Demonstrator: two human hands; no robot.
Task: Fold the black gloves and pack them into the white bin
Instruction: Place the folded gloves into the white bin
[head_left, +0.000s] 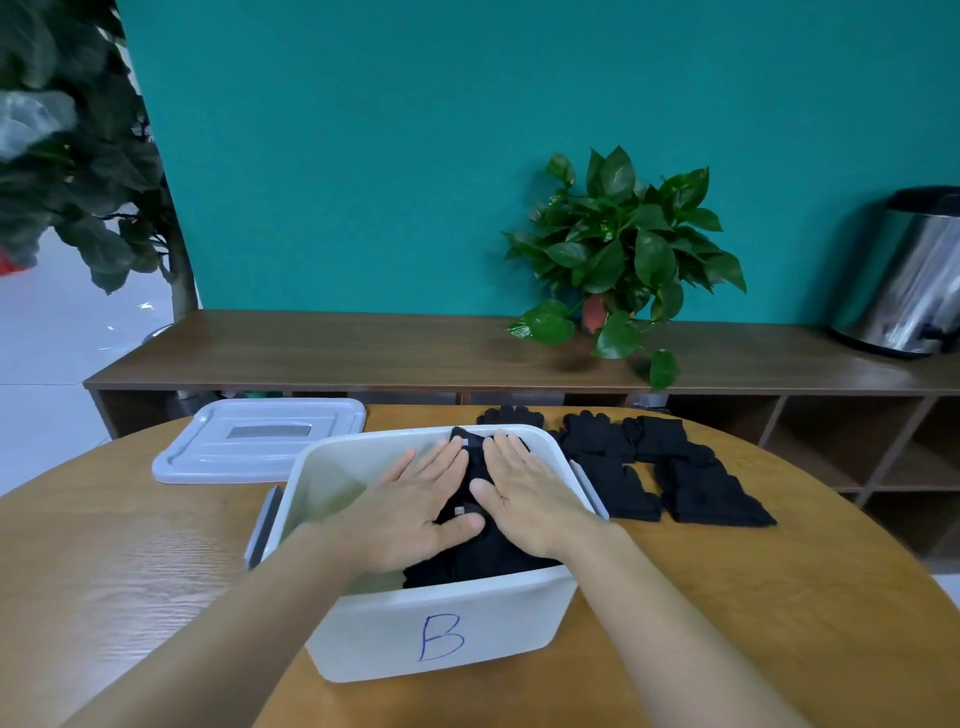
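Both hands lie flat, fingers straight and spread, inside the white bin (441, 618), pressing down on a stack of folded black gloves (483, 551). The left hand (415, 499) covers the stack's left side, its thumb pointing in toward the middle; the right hand (524, 488) covers the right side, thumb likewise turned inward. The two hands sit side by side with a narrow strip of black fabric showing between them, where small pale tags (460, 511) can be seen. Neither hand pinches or grips anything.

The packed gloves fill the right half of the bin; its left half shows bare white floor. A blue letter "B" (440, 637) is written on the near wall, and grey handles sit on the bin's left and right ends.

The bin stands on a round wooden tabletop (130, 561). Just right of it more black gloves (670, 473) lie on the wood, some folded flat, others farther back with fingers showing. The bin's lid (260, 441) rests behind and to the left, top side up.

Beyond the tabletop, a long low shelf (363, 348) runs along a teal wall (415, 156). On it stand a leafy potted plant (618, 249) and, at far right, a steel can (909, 280). A taller plant (78, 156) fills the left edge.
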